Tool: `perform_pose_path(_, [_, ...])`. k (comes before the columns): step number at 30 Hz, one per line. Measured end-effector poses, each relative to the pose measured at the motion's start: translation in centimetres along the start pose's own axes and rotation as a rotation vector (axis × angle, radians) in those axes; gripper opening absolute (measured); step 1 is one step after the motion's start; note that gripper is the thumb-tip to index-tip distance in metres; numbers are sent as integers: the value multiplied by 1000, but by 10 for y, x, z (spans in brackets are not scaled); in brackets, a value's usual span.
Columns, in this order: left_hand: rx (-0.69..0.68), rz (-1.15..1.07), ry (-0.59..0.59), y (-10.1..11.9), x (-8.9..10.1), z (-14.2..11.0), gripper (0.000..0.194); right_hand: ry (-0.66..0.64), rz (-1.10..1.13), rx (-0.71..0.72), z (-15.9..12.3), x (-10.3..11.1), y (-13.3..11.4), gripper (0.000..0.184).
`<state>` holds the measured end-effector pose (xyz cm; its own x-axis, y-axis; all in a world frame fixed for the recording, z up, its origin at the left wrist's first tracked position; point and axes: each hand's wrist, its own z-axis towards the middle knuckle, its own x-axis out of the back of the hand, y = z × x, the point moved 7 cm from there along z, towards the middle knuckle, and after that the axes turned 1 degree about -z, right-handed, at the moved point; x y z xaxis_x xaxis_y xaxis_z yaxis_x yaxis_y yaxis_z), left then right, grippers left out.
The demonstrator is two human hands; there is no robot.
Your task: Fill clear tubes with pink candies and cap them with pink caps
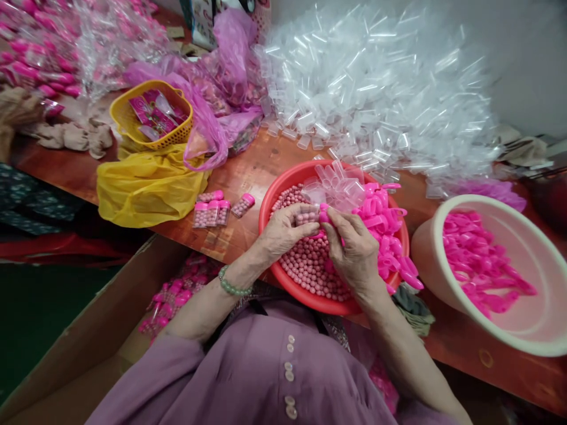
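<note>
Tube [306,219], clear and loaded with pink beads, is up over the red basin [330,306], lying roughly sideways between both hands. Left hand [283,231] grips its body, thumb against fingers. Right hand [354,251] pinches the pink cap [325,216] at its right end; can't tell if it's fully seated.

Basin contents: loose beads [310,271] near and left, empty tubes [339,184] far side, pink plastic parts [383,221] right. White tub [427,251] just right of basin, more pink pieces [478,260] inside. Left of basin on the table: a few filled, capped tubes [212,212], then yellow bag [148,189] with yellow basket [175,137] behind it. Big heap of clear tubes [381,88] far side. Cardboard box [84,330] near left, lower than the table, holds pink-capped tubes [177,295].
</note>
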<state>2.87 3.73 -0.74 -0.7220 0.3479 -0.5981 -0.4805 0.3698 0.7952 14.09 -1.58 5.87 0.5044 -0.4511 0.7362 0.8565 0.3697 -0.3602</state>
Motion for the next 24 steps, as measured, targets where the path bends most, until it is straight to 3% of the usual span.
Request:
perform_pose_path(3, [-19,32,-23,3,-1,0,45,-66,-98,87,-2,-6,-7,33])
perform_pose_path(6, [-6,20,-31,4,-2,0,45,-132,-83,67,2,-7,-3,35])
perform_pose_path(10, [88,-53,-96,0,-2,-1,48,-141,180,-108,13,6,22,30])
perform_pose_path(14, [159,-50,-266,-1,-9,-9,45,-80,479,-289,21,18,37,27])
perform_pose_path(16, [184,-39,-333,-2,-13,-14,42,-71,556,-312,23,18,32,27])
perform_pose_path(20, [162,57,-283,-3,-12,-13,45,-75,665,-301,24,9,18,31])
perform_pose_path(24, [151,54,-295,-1,-15,-11,47,-73,694,-312,25,4,20,23])
